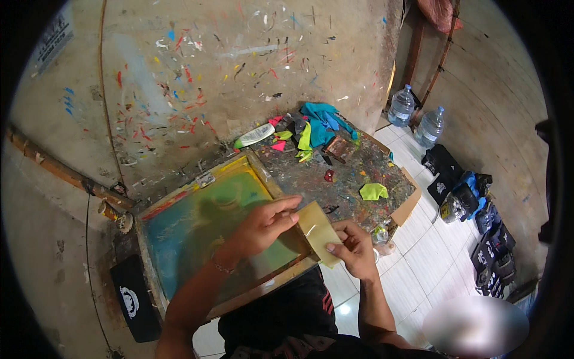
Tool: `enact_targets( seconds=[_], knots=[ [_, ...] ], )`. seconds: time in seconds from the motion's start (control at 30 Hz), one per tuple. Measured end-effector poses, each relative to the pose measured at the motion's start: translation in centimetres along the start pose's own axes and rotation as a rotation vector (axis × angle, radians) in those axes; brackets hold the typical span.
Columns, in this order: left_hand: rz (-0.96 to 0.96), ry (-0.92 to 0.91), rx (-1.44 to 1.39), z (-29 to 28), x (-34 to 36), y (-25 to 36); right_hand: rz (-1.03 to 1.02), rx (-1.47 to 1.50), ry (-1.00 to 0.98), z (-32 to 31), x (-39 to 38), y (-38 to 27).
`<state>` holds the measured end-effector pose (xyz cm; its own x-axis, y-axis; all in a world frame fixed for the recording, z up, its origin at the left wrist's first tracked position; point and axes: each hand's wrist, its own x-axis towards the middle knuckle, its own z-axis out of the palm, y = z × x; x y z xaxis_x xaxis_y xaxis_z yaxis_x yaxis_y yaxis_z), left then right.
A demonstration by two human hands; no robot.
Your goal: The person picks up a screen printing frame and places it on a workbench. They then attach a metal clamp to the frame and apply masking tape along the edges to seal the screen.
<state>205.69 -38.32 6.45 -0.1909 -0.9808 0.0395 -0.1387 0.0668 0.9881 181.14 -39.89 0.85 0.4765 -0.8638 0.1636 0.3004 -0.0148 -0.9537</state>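
In my right hand [357, 251] is a pale yellow, flat rectangular squeegee blade [321, 230], pinched at its lower right with the thumb on top. My left hand [260, 226] reaches over the screen-printing frame [263, 289] with fingers stretched out, their tips close to the blade's upper left edge. Whether they touch it I cannot tell. Wooden and paint-stained, the frame lies tilted across the table's left side; its mesh [191, 239] looks blue-green with yellow toward the far edge. My left forearm hides part of the mesh.
The paint-smeared table [353, 173] carries a white-green bottle [255, 136], a blue cloth [323, 118] and a lime scrap [373, 191]. Black printed fabric [134, 299] hangs left of the frame. Water bottles [401, 106] and dark printed fabric pieces [493, 251] are on the tiled floor at right.
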Motion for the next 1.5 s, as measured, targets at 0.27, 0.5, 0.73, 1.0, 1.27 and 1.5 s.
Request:
enact_targets(
  seconds=[0.27, 0.5, 0.73, 1.0, 1.27, 1.5],
  knots=[
    [0.228, 0.067, 0.370, 0.2, -6.1, -0.1, -0.167, -0.438, -0.004, 3.4, -0.4, 1.1],
    [0.218, 0.171, 0.339, 0.4, -7.6, -0.8, -0.219, -0.621, -0.022, 4.7, -1.1, 1.0],
    [0.215, 0.188, 0.335, -0.2, -7.2, -0.7, -0.222, -0.749, -0.109, 5.4, -1.2, 1.1],
    [0.200, 0.225, 0.271, -1.0, -7.7, -2.9, -0.105, -0.759, -0.184, 6.3, -1.4, 1.6],
    [0.128, 0.073, 0.167, -0.3, -11.2, -5.5, 0.052, -0.933, -0.448, 6.4, -3.3, 0.2],
    [0.105, 0.171, 0.123, 3.8, -14.9, -6.2, 0.279, -0.900, -0.540, 7.6, -5.0, -3.6]
  ],
)
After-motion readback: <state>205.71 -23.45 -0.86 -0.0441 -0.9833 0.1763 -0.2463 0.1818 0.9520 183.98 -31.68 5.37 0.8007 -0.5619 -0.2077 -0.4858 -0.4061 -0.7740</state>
